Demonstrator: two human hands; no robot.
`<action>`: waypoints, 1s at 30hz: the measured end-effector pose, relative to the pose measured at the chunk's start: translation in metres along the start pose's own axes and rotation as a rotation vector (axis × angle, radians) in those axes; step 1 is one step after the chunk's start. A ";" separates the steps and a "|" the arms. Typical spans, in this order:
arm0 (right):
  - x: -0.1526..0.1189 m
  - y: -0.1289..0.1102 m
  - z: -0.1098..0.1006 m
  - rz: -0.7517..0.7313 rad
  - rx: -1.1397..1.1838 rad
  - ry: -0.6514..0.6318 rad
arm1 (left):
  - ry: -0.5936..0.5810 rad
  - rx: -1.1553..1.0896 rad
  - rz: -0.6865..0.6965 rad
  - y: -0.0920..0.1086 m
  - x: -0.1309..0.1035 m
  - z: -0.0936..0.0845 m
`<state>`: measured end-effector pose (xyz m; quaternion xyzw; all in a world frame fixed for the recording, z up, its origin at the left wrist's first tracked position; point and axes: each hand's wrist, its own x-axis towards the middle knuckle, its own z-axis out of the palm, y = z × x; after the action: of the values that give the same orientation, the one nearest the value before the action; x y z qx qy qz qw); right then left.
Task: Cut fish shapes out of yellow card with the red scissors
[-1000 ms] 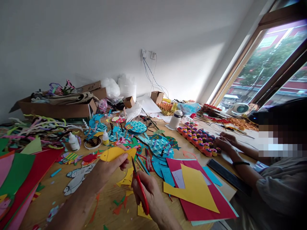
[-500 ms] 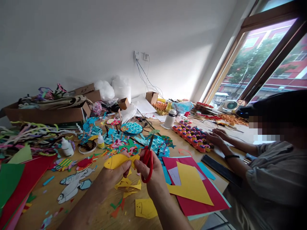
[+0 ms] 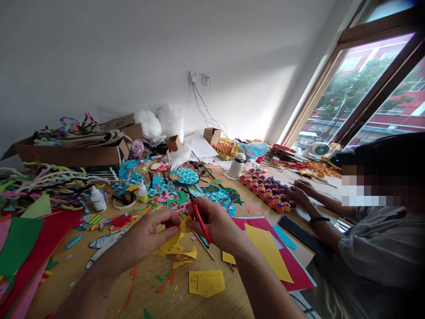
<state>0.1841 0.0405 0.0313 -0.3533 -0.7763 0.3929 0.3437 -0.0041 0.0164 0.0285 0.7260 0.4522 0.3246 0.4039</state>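
Observation:
My left hand (image 3: 151, 235) is closed in a pinch on a yellow paper fish (image 3: 171, 243), whose outline is largely hidden behind the fingers and blends with the scraps below. My right hand (image 3: 221, 223) holds red-handled scissors (image 3: 201, 221), blades pointing up and away. Its fingertips meet the yellow paper between the hands. Under them lie yellow paper offcuts (image 3: 184, 253). Closer to me on the table is a yellow piece (image 3: 206, 283) with a fish drawn on it. White paper fish (image 3: 102, 248) lie beyond my left forearm, partly covered by it.
Yellow and red card sheets (image 3: 265, 252) lie to the right, red and green ones (image 3: 20, 248) to the left. Glue bottles (image 3: 98, 199), pipe cleaners (image 3: 40, 184) and blue fish crafts (image 3: 184, 176) stand behind. At right a person (image 3: 375, 235) works beside a painted egg tray (image 3: 265, 190).
The yellow fish has swung from level above the table to low behind my left hand. My left hand has turned over it, and the scissors have tipped to the left.

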 end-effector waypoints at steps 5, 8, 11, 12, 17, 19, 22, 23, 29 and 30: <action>0.002 -0.005 0.002 0.000 0.074 0.005 | 0.006 -0.047 -0.009 -0.003 0.005 0.004; -0.002 0.001 0.002 0.042 0.157 0.116 | 0.025 -0.292 -0.065 -0.007 0.005 0.005; -0.013 0.013 0.006 0.101 0.250 0.201 | 0.115 -0.527 -0.143 -0.009 0.004 0.006; -0.018 0.017 0.009 0.132 0.283 0.189 | 0.147 -0.576 -0.159 -0.009 0.004 0.007; -0.039 0.032 0.030 0.198 0.364 0.049 | 0.176 -0.754 -0.162 -0.009 0.001 0.010; -0.044 0.033 0.036 0.207 0.368 0.004 | 0.178 -0.766 -0.142 -0.008 0.000 0.011; -0.047 0.032 0.040 0.213 0.394 -0.020 | 0.189 -0.726 -0.140 -0.006 -0.001 0.013; -0.047 0.031 0.041 0.208 0.407 -0.023 | 0.188 -0.708 -0.143 -0.005 -0.001 0.013; -0.045 0.027 0.041 0.198 0.432 -0.031 | 0.192 -0.647 -0.138 -0.003 0.001 0.014; -0.045 0.027 0.041 0.201 0.430 -0.031 | 0.188 -0.640 -0.140 -0.003 0.001 0.015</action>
<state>0.1816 0.0012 -0.0219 -0.3415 -0.6408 0.5869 0.3582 0.0072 0.0144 0.0188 0.4963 0.4115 0.4869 0.5893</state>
